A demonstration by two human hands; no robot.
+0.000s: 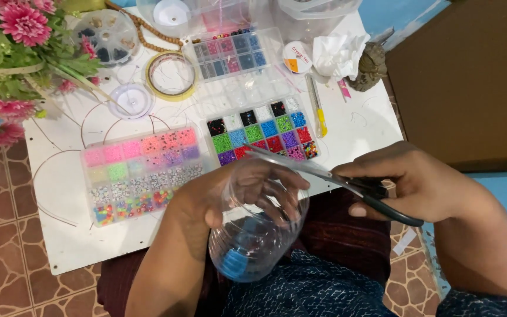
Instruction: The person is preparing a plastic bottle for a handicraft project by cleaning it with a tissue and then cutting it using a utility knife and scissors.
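Left hand point(230, 194) grip: wrapped around clear plastic bottle point(253, 235), lower centre, blue cap toward camera | Right hand point(418, 185) grip: closed on scissors point(347, 182) | Blades point left across bottle's cut rim.

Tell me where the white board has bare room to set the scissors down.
Bare board lies below the pastel bead box, at the near-left corner. A smaller patch lies right of the bright bead box, past the yellow-handled tool. The far edge, around the tape roll and round case, is crowded.
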